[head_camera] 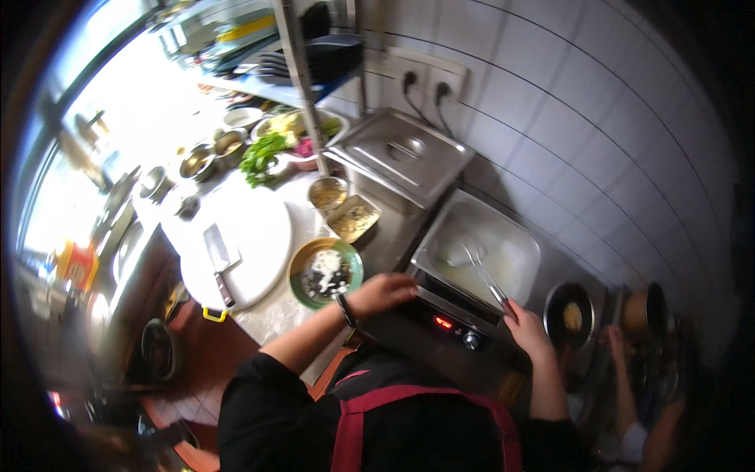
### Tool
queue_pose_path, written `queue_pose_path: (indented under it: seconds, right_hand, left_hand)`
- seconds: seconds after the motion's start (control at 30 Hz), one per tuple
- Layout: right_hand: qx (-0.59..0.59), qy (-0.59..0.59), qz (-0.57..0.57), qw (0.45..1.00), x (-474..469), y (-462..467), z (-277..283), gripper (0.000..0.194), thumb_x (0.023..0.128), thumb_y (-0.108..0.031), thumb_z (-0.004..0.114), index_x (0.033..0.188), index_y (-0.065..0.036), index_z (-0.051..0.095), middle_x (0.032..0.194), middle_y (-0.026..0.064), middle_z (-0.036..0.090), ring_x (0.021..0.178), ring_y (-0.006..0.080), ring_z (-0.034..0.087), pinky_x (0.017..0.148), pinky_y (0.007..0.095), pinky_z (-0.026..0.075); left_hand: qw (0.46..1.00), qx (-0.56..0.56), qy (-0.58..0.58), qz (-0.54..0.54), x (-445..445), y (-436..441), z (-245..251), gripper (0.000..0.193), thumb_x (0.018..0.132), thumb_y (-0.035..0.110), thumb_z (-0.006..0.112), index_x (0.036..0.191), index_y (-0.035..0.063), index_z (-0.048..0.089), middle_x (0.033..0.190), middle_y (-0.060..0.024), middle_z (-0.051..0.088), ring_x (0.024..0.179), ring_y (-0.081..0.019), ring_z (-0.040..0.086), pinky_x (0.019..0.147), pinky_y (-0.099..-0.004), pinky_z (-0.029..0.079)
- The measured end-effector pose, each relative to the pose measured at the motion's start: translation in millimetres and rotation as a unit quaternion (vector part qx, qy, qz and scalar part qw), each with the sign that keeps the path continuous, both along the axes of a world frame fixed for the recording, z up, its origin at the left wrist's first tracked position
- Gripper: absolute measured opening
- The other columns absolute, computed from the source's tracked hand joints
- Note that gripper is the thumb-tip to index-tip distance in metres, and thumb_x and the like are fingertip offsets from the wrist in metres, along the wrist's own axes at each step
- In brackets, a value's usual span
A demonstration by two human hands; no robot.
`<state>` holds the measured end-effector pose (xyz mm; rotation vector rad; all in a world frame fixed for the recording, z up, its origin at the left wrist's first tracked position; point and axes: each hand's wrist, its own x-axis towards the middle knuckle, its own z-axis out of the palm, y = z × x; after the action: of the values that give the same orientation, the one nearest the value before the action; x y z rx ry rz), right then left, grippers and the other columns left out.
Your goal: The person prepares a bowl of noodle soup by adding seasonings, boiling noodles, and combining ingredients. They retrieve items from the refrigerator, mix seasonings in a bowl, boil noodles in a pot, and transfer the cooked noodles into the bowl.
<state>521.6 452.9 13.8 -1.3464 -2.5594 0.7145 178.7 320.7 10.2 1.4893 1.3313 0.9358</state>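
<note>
My right hand (525, 327) grips the dark handle of a metal utensil (485, 274). Its head dips into cloudy liquid in a deep rectangular steel pan (534, 253), so its shape is unclear. My left hand (383, 294), with a dark band at the wrist, hovers near the pan's front left side, blurred and apparently empty with fingers loosely extended. Beneath the pan is a cooker with a lit red display (442, 322) and a knob (471, 340). Left of my left hand stands a green-and-brown bowl (295, 277) holding white and dark contents.
A cleaver (218, 251) lies on a round white cutting board (265, 236). Two small containers of chopped food (354, 218) stand beside a lidded steel pan (436, 159). Leafy greens (262, 159) sit behind. At right are a frying pan (551, 310) and another person's hand (615, 342).
</note>
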Motion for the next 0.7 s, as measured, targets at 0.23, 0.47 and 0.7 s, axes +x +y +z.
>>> queue_pose_path:
  seconds: [0.23,0.47,0.7]
  right_hand:
    - [0.098,-0.151,0.037,0.983,33.6,2.4,65.7,0.045,0.071,-0.014,0.064,0.114,-0.015,0.056,0.085,0.0129,0.058,0.085,0.0316,0.056,0.073,0.0412,0.044]
    - [0.121,-0.079,-0.001,0.989,42.8,11.4,76.7,0.038,0.077,-0.012,0.059,0.114,-0.008,0.055,0.093,0.0162,0.06,0.088,0.0332,0.057,0.077,0.0383,0.045]
    - [0.111,-0.007,0.009,0.994,-4.3,14.1,-8.7,0.023,0.084,-0.008,0.051,0.105,-0.004,0.055,0.096,0.0178,0.057,0.089,0.0335,0.056,0.077,0.0382,0.044]
  left_hand:
    - [0.974,-0.175,-0.109,0.092,52.4,-102.6,-30.9,0.044,0.091,0.034,0.048,0.118,0.0002,0.05,0.115,-0.0137,0.056,0.107,-0.0213,0.052,0.091,-0.0299,0.039]
    - [0.958,-0.143,-0.129,0.211,63.4,-147.9,-43.7,0.047,0.087,0.039,0.052,0.116,0.0015,0.053,0.11,-0.0142,0.059,0.105,-0.0226,0.054,0.091,-0.0304,0.041]
    - [0.951,-0.163,-0.156,0.211,46.1,-185.9,-39.8,0.048,0.09,0.039,0.049,0.12,0.0015,0.05,0.117,-0.0112,0.055,0.11,-0.0176,0.049,0.095,-0.0285,0.036]
